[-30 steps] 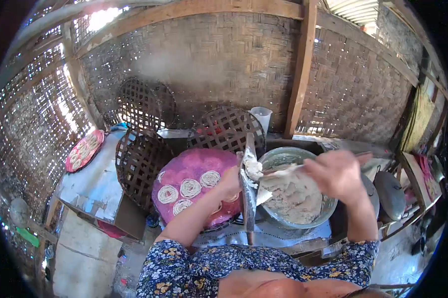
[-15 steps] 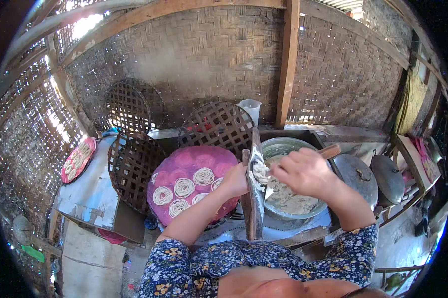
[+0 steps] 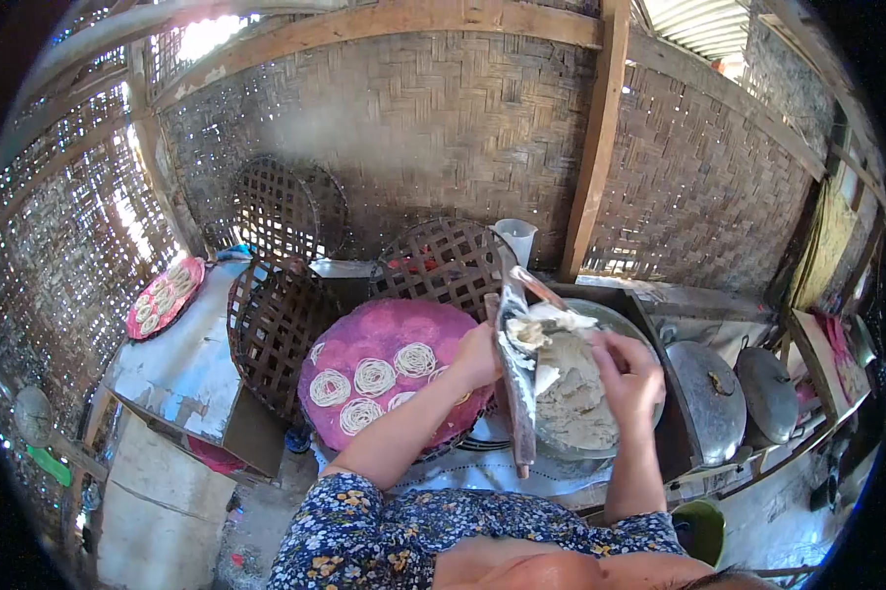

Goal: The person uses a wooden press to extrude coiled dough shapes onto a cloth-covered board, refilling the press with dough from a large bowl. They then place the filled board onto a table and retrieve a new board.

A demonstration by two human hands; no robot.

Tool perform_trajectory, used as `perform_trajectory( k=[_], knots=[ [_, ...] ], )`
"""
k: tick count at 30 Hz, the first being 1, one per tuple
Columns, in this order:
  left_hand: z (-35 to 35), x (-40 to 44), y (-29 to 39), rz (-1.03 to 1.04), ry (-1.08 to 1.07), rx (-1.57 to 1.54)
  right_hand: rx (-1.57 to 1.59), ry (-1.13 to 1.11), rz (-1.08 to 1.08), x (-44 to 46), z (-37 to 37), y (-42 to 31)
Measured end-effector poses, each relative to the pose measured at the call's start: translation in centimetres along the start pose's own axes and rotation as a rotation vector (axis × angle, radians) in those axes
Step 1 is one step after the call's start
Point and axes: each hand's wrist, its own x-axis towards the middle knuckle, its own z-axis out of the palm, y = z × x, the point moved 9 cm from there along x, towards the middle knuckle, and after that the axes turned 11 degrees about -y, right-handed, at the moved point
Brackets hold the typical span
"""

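My left hand [image 3: 479, 358] is closed on a long wooden press [image 3: 521, 423], held upright above the table, its hollow smeared with pale dough. Across the press's top lies a wooden-handled tool [image 3: 535, 285], its far end coated in dough. My right hand [image 3: 629, 379] pinches at that coated end; its exact grip is partly hidden. Beneath them, a large metal basin [image 3: 656, 408] holds soft, pale dough [image 3: 572, 398]. To the left, a round pink tray [image 3: 384, 320] carries several coiled noodle nests [image 3: 374, 378], some covered by my left forearm.
Woven baskets [image 3: 276, 329] lean behind and left of the pink tray. A white plastic jug [image 3: 516, 239] stands behind the basin. Lidded pots [image 3: 706, 398] line the right side. Another pink tray of noodle nests [image 3: 166, 297] rests on a worn box [image 3: 172, 383] at left.
The tool's wooden handle has swung from the right over to the press's upper left. My right hand has lowered and now pinches the doughy end. The whole view has shifted slightly.
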Motion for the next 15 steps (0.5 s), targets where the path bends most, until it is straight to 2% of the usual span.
perform_trajectory(
  k=[2,4,5,7,8,10,11,12,14,15],
  knots=[
    [0.7,0.6,0.0,0.086,0.043,-0.1,-0.26,0.028,-0.202,-1.0,2.0,-2.6],
    [2.3,2.9,-2.8,0.122,0.013,-0.227,-0.288,0.008,-0.253,-2.0,2.7,-3.8],
    [1.7,2.4,-0.8,0.299,-0.018,0.017,-0.252,-0.035,-0.25,-2.4,2.7,-3.6],
    [1.9,3.7,-6.0,0.04,-0.04,-0.369,-0.179,-0.124,-0.245,-3.1,2.5,-2.9],
    [2.8,4.5,-9.3,-0.095,-0.052,-0.559,-0.095,-0.193,-0.16,-3.0,2.5,-1.4],
    [2.4,5.4,-8.5,0.089,-0.063,-0.573,0.076,-0.322,0.011,-3.1,3.0,1.3],
    [0.8,3.5,-4.2,0.141,-0.021,-0.374,0.013,-0.235,0.159,-2.5,2.4,2.7],
    [0.0,1.9,-0.5,0.193,0.021,-0.178,-0.066,-0.131,0.038,-1.5,1.7,1.7],
    [0.8,1.6,1.4,0.179,0.003,-0.038,-0.224,0.077,-0.209,-0.7,1.1,-0.2],
    [1.9,2.6,0.0,0.192,-0.004,-0.534,-0.205,0.04,-0.275,-1.1,2.0,0.0]
  ],
)
